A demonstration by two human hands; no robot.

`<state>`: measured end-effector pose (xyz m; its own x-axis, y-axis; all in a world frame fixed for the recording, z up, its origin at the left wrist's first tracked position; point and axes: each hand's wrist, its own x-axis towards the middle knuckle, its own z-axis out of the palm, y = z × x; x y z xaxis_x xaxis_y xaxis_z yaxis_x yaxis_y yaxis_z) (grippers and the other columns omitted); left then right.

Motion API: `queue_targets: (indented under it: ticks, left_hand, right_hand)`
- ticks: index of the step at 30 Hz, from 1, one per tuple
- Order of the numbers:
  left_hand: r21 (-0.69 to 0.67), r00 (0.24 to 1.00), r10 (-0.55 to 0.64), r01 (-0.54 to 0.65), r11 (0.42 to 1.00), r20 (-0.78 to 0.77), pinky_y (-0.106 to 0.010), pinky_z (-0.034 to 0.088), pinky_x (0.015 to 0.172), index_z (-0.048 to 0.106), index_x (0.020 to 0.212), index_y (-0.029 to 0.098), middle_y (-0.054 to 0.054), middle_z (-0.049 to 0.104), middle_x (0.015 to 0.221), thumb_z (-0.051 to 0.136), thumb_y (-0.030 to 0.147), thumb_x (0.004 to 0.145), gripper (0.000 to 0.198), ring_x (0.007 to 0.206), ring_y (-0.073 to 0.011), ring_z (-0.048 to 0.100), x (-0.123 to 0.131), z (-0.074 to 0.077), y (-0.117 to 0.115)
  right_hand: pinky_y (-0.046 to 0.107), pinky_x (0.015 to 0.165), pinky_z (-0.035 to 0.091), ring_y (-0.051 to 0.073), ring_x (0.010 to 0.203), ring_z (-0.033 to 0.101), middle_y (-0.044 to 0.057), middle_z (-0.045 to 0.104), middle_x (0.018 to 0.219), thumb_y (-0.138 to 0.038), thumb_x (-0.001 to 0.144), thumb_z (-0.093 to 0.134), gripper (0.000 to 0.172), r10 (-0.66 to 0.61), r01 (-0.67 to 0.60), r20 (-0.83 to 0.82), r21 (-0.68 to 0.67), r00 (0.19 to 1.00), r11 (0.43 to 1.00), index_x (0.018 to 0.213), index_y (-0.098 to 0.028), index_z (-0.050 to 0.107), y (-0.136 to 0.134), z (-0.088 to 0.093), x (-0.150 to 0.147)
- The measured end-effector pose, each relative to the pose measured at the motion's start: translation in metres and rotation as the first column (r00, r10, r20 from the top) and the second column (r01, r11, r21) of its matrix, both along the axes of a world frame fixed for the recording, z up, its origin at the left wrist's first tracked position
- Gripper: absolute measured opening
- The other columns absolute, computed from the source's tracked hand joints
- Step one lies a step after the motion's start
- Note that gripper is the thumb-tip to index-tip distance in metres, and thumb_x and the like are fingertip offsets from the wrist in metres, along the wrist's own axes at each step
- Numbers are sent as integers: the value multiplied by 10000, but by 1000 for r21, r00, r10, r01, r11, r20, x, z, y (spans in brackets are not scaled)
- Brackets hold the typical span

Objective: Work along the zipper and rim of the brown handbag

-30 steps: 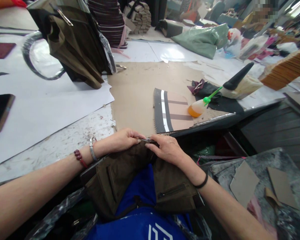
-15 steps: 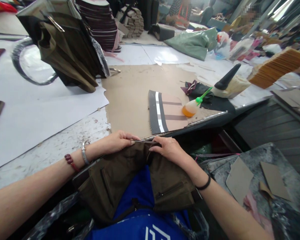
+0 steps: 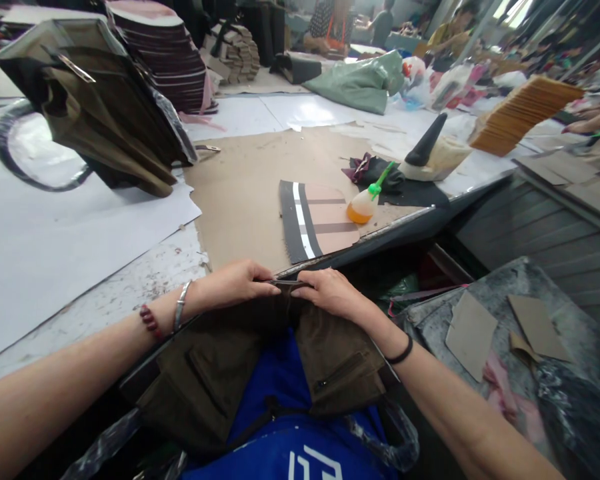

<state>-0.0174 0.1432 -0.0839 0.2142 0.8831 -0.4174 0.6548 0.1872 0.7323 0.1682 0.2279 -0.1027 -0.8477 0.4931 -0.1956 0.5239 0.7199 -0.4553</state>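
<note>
A bag with a brown fabric lining [image 3: 207,363] lies in my lap, its lining spread over my blue apron [image 3: 273,363]. My left hand [image 3: 243,283] pinches the lining's top edge between thumb and fingers. Close on its right, my right hand [image 3: 327,290] pinches the same edge, so a short stretch runs between them at the table's front edge. A zipped pocket [image 3: 340,373] shows on the right part of the lining. Plastic-wrapped handles [image 3: 395,440] hang low on both sides. The rest of the bag is dark or hidden.
Ahead on the table lie a striped curved panel [image 3: 315,220] and a bottle of orange liquid [image 3: 363,205]. Another brown-lined bag [image 3: 110,120] stands at left, before stacked dark pieces [image 3: 163,57]. Cardboard scraps [image 3: 473,333] lie at lower right. Other people work farther back.
The view has shifted, so the table things sit farther left. Both hands keep pinching the lining's edge and have come slightly closer together.
</note>
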Motion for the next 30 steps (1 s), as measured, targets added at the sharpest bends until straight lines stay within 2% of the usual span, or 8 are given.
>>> queue_targets:
  ticks: [8,13,15,17,20,24,27,30]
  left_hand:
    - [-66,996,-82,84,994,24,-193,348,548,622,846,158,13,599,686,461,407,746,313,632,-144,510,0,-5,-3]
    - [-73,997,-68,70,995,37,-199,368,572,616,902,167,12,613,729,447,375,758,304,654,-151,519,3,-6,-4]
    - [-77,999,-23,26,997,33,-204,369,553,621,846,147,5,611,701,446,386,753,311,633,-155,519,4,-8,-2]
    - [-67,998,31,-28,997,46,-212,382,564,619,820,133,-4,616,707,451,396,745,321,643,-165,528,4,-11,0]
    - [-91,990,98,-89,992,101,-224,399,582,613,807,125,-13,619,712,478,407,725,323,651,-171,536,2,-15,1]
    - [-206,957,189,-143,968,222,-224,400,544,594,795,123,-15,611,677,524,417,705,315,596,-156,530,-1,-22,1]
    - [-282,926,255,-175,943,279,-222,392,513,584,770,122,-15,605,647,557,427,690,316,553,-144,521,-1,-25,0]
    - [-332,906,287,-179,926,310,-225,395,519,584,762,122,-15,607,642,583,427,670,319,549,-141,520,-1,-24,0]
  right_hand:
    - [185,521,243,76,554,422,-53,444,555,-326,793,517,208,112,-134,-121,-193,986,972,665,-163,525,-1,4,16]
    - [181,531,279,83,573,458,-52,481,577,-326,797,520,185,119,-137,-102,-195,988,971,698,-171,540,8,-8,11]
    - [193,574,320,105,642,496,-31,546,662,-321,797,529,146,71,-82,-89,-120,993,989,773,-179,557,11,-10,8]
    - [229,649,354,147,760,514,22,584,808,-296,791,545,150,-12,21,-102,84,995,996,878,-174,554,5,-6,8]
    - [298,730,372,211,887,491,95,564,921,-253,804,523,161,-106,140,-112,367,988,920,925,-147,534,-28,12,17]
    - [293,633,428,207,756,546,51,579,783,-295,795,530,134,-153,145,63,108,986,983,836,-168,537,-93,22,22]
    - [309,639,454,214,748,573,67,596,797,-295,808,511,155,-312,319,139,-29,940,947,856,-151,541,-118,1,6]
    - [306,613,465,220,764,583,83,600,831,-280,817,498,161,-485,485,105,31,868,874,900,-145,527,-114,-31,-17]
